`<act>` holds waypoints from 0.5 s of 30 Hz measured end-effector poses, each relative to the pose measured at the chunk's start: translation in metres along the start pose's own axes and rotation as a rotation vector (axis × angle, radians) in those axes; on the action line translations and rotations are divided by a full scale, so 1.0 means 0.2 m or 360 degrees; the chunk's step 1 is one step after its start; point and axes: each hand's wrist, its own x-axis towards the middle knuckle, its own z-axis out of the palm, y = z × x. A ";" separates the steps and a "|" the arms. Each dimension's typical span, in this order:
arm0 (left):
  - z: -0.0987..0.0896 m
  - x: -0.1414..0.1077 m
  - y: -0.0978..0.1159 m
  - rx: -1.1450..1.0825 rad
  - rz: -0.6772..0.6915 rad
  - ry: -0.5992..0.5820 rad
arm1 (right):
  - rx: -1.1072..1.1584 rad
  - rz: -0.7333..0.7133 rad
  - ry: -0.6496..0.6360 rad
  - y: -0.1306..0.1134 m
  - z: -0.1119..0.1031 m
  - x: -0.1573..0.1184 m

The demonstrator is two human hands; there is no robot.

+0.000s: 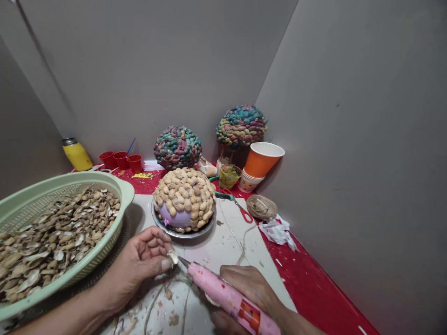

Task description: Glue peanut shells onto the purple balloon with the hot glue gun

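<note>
Pinched in my left hand (145,256) is a peanut shell (172,257), its pale inner side facing the nozzle. My right hand (247,284) grips a pink hot glue gun (223,293), whose metal tip is at the shell. Just beyond both hands, a purple balloon (178,217) largely covered with peanut shells (186,193) sits in a shallow metal dish (190,234). A bare purple patch shows on its near left side. To the left, a green colander (127,190) holds many loose peanut shells (70,235).
Two painted shell-covered domes (177,146) stand at the back. Right of the dish lie red-handled scissors (246,215), a twine roll (261,207) and crumpled tissue (279,231). An orange paper cup (263,159) leans near the wall. Red cups (135,164) and a yellow bottle (77,155) stand back left.
</note>
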 end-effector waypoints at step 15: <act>0.00 0.00 0.00 0.0053 0.0058 0.0088 | 0.0079 -0.0027 0.0026 0.03 0.02 -0.02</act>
